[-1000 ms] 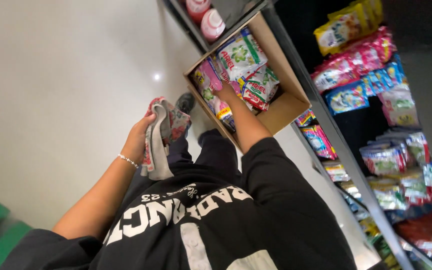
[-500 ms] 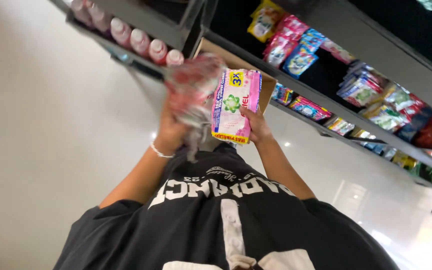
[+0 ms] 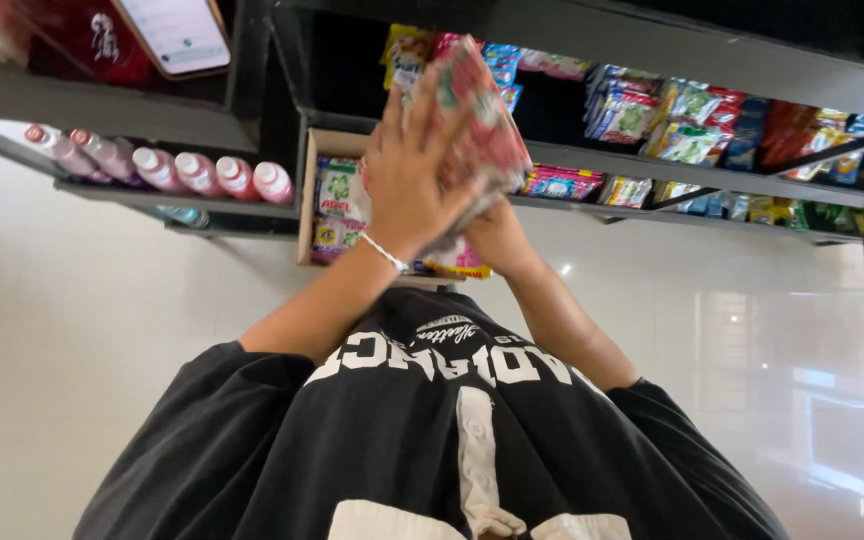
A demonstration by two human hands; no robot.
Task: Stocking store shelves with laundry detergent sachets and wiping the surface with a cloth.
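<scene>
Beside your cardboard box [image 3: 317, 200]: pink-capped bottles [image 3: 157, 165] in a row on the dark shelf [image 3: 132, 120]; colourful sachet packs [image 3: 672, 115] fill the racks opposite.

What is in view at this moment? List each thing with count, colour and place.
packets: a bundle, pink and green, pressed between both hands
cardboard box: one, brown, holding more packets, below the shelf edge
bottles: six in view, pink with white caps, in a row at left
shelf packets: many, mixed colours, along the dark shelves at right
floor: pale tiles
bracelet: one, white, on left wrist
left hand: flat on the bundle
right hand: under the bundle
</scene>
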